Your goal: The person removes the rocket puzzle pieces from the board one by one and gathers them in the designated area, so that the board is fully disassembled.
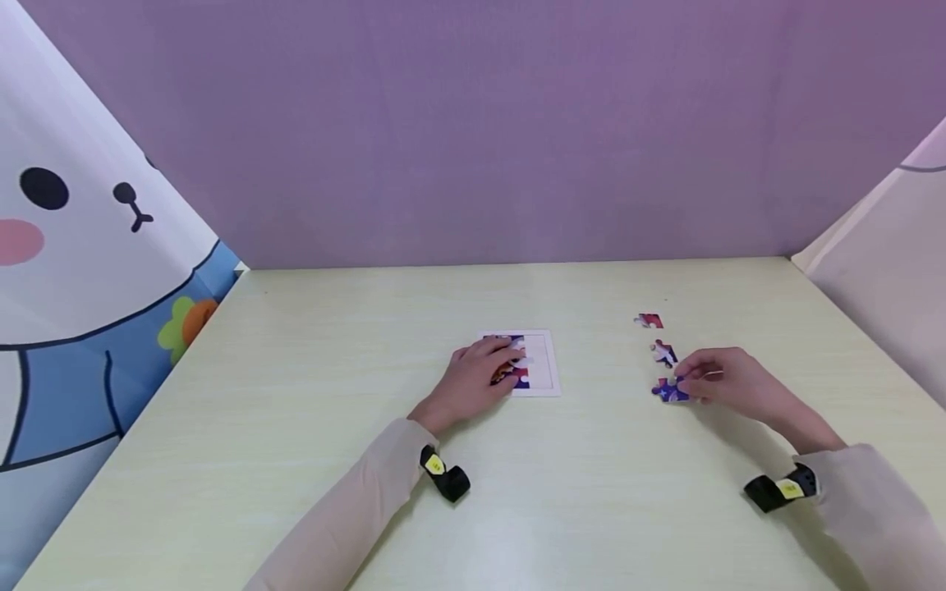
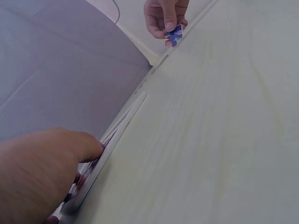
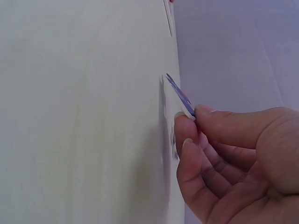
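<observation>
A white-bordered jigsaw tray [image 1: 545, 361] lies on the table, its left part filled with colourful pieces and its right part bare white. Across that left part rests my left hand [image 1: 473, 379], hiding some of the picture; in the left wrist view the thumb [image 2: 86, 145] touches the tray near its edge. My right hand [image 1: 727, 382] pinches a purple-blue puzzle piece [image 1: 669, 391] between thumb and fingertips. The right wrist view shows this piece [image 3: 180, 95] edge-on, tilted and raised off the table. Just beyond it lies another puzzle piece [image 1: 663, 353], with a red-and-purple piece [image 1: 649, 320] farther back.
A pale wood-grain table [image 1: 591, 509] spreads under both hands. Behind it stands a purple panel [image 1: 517, 131]. A cartoon-printed cloth [image 1: 74, 287] slopes along the left side, and a pale cloth [image 1: 887, 246] borders the right. Each wrist wears a small black camera.
</observation>
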The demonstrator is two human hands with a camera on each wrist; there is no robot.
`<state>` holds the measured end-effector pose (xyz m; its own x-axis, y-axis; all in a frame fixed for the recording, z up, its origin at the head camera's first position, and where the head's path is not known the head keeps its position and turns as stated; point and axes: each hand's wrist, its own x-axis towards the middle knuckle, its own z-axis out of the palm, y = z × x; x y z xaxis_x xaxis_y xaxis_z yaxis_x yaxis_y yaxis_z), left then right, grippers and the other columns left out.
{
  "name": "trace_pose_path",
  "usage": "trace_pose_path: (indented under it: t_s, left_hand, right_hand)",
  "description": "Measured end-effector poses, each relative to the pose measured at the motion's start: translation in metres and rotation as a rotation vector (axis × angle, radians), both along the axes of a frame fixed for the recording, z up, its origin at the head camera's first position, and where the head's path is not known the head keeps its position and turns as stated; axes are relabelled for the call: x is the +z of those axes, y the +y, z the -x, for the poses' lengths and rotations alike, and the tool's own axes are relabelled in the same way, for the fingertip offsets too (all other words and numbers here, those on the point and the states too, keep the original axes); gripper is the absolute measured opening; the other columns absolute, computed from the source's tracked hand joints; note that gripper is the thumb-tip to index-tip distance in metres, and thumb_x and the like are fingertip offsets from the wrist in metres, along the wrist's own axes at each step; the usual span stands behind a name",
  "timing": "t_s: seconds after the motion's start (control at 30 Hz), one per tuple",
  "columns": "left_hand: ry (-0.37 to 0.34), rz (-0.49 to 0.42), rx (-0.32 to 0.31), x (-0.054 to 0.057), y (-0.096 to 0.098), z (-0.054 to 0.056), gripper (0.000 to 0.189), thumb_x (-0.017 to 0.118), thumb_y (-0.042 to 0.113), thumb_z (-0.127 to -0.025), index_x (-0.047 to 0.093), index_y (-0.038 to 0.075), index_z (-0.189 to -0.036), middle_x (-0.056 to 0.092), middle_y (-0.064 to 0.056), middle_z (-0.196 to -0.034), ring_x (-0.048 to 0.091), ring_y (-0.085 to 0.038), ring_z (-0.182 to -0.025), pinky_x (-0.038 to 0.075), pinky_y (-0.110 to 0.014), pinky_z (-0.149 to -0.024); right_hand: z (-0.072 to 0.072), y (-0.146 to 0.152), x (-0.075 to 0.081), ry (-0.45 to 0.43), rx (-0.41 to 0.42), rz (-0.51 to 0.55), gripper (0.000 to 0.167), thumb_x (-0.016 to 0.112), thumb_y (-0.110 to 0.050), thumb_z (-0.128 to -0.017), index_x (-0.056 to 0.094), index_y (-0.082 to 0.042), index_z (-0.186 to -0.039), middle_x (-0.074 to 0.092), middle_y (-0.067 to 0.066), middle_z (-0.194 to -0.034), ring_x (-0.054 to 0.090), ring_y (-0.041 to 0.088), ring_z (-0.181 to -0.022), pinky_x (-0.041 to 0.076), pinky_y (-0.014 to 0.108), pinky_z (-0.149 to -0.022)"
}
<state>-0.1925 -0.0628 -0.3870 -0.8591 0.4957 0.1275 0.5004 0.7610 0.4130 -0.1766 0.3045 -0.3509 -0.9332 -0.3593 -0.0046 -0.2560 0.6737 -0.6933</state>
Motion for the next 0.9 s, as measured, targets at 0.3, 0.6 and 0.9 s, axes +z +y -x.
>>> trace_pose_path:
  t_s: [0.3,0.6,0.9]
  left_hand:
    - [-0.002,0.009,0.001,0.0,0.0,0.001,0.043,0.053,0.032,-0.097,0.051,0.021,-0.139,0.04,-0.005,-0.15,0.03,-0.027,-0.142,0.025,-0.052,-0.111]
    - [-0.01,0.008,0.001,-0.001,0.001,0.002,0.043,0.052,0.032,-0.097,0.05,0.021,-0.139,0.039,-0.006,-0.15,0.03,-0.028,-0.142,0.025,-0.052,-0.111]
    - [-0.007,0.009,0.003,-0.001,0.0,0.002,0.044,0.052,0.032,-0.097,0.05,0.021,-0.139,0.039,-0.006,-0.15,0.03,-0.027,-0.142,0.025,-0.052,-0.111]
  right_hand:
    - [0.0,0.012,-0.003,-0.061,-0.034,-0.028,0.019,0.064,-0.005,-0.088,0.064,0.008,-0.102,0.061,0.005,-0.083,0.054,0.001,-0.068,0.051,0.022,-0.059]
    - [0.002,0.013,-0.005,-0.092,-0.043,-0.029,0.021,0.064,-0.004,-0.088,0.064,0.009,-0.105,0.062,0.007,-0.086,0.053,0.002,-0.068,0.051,0.022,-0.059]
    - [0.006,0.012,-0.006,-0.102,-0.065,-0.074,0.022,0.062,-0.004,-0.089,0.063,0.008,-0.107,0.062,0.007,-0.088,0.052,0.005,-0.068,0.05,0.022,-0.059]
